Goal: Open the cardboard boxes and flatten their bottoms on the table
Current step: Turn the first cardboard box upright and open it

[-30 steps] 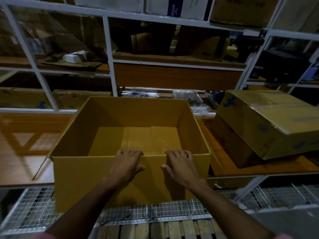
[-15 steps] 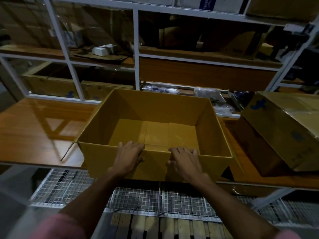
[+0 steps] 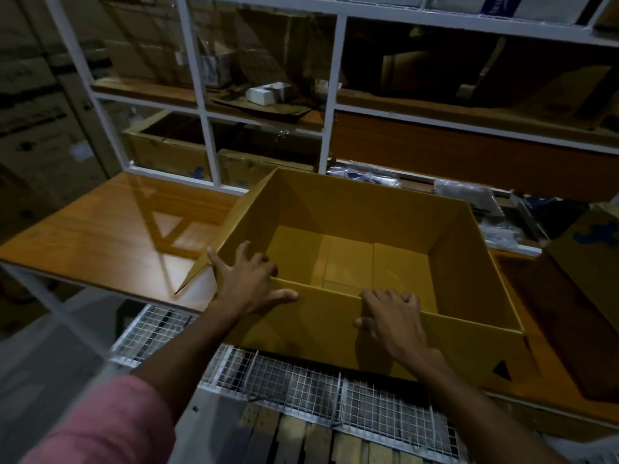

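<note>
Left hand (image 3: 249,284) just slid to the near-left corner of the open box (image 3: 351,229), fingers splayed; right hand (image 3: 393,316) still hooks the near wall, bottom looks flat.

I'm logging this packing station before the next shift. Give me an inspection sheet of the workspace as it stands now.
Surface: wooden table, glossy, bare at left.
Job's things: open box upright, its near side overhanging the table edge, bottom flaps lying flat inside; second box at right, cut off by the frame.
Clutter: plastic bags behind the open box.
Hands: left hand spread on the near-left corner; right hand curled over the near wall.
Cables: nothing seen.
Surroundings: white shelving with cartons; wire mesh below the table.
</note>
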